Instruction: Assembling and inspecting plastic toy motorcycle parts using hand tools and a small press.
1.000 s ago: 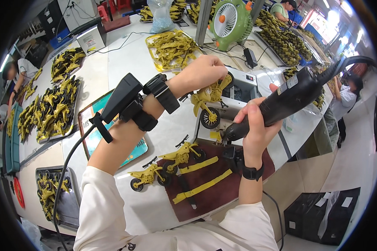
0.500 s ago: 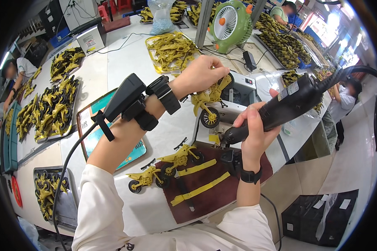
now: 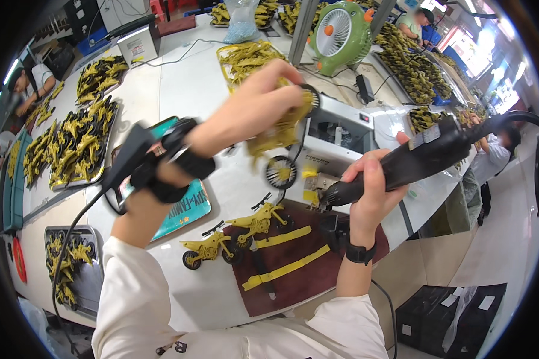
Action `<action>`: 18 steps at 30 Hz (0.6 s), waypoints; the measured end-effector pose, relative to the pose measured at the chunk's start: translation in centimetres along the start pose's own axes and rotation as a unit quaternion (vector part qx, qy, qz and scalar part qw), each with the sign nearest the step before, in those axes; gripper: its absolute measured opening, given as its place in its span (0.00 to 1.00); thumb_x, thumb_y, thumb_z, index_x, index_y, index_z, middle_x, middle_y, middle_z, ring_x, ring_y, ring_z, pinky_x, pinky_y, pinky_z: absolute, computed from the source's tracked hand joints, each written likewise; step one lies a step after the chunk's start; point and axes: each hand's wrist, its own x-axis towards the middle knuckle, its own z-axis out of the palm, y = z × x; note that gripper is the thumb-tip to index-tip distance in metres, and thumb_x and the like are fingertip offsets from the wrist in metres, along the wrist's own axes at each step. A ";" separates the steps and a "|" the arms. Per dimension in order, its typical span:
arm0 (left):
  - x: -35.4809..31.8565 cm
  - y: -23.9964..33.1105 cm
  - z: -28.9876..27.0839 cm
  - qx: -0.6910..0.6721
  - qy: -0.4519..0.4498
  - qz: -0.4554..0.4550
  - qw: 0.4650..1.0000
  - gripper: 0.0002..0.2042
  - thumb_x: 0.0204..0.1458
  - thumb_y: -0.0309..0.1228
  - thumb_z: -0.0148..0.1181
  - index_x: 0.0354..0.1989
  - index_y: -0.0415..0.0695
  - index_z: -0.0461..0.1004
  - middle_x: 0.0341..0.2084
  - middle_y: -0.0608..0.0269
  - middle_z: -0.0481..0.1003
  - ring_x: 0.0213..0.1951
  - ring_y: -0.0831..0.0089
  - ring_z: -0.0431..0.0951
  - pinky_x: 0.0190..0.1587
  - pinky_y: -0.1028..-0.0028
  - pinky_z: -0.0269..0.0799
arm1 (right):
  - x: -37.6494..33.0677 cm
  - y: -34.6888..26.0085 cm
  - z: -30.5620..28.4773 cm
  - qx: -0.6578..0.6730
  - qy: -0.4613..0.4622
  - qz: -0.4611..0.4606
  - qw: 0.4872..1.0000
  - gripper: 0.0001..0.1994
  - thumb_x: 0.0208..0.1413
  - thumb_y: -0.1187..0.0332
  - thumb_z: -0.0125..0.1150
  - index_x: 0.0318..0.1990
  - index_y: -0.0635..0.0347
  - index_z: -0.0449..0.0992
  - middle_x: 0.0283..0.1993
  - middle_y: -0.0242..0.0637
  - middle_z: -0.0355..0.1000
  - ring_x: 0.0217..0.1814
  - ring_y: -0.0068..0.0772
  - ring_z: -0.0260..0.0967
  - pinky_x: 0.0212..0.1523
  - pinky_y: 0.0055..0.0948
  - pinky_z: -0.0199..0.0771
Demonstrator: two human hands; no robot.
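My left hand [image 3: 260, 99] is closed around a yellow toy motorcycle [image 3: 279, 134], blurred by motion, with its black wheels showing below and to the right of the fingers. In my right hand [image 3: 371, 191] lies a corded black electric screwdriver [image 3: 404, 164], tilted so its tip points down and left toward a small metal fixture [image 3: 323, 185]. Two more toy motorcycles, one [image 3: 259, 221] partly behind the other [image 3: 205, 248], stand on the table beside the dark red mat [image 3: 305, 299]. The screwdriver's tip stays apart from the held motorcycle.
A grey machine with an open hopper [image 3: 341, 140] stands behind the screwdriver. Trays of yellow motorcycle parts [image 3: 81, 149] fill the left, and a green fan [image 3: 344, 39] stands at the back. A teal tray [image 3: 191, 209] lies under my left forearm. Other people sit at the far sides.
My left hand has swung left and a little toward me with the toy motorcycle. The right hand with the screwdriver has barely moved.
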 end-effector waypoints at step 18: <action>-38.8 -5.3 -15.4 0.490 0.336 -0.193 0.781 0.25 0.49 0.27 0.56 0.56 0.36 0.59 0.56 0.51 0.60 0.56 0.62 0.61 0.59 0.68 0.54 | -0.3 0.1 1.3 -0.055 -0.072 -0.030 0.995 0.28 0.45 0.72 0.59 0.54 0.75 0.58 0.22 0.33 0.70 0.21 0.21 0.67 0.39 0.21 0.66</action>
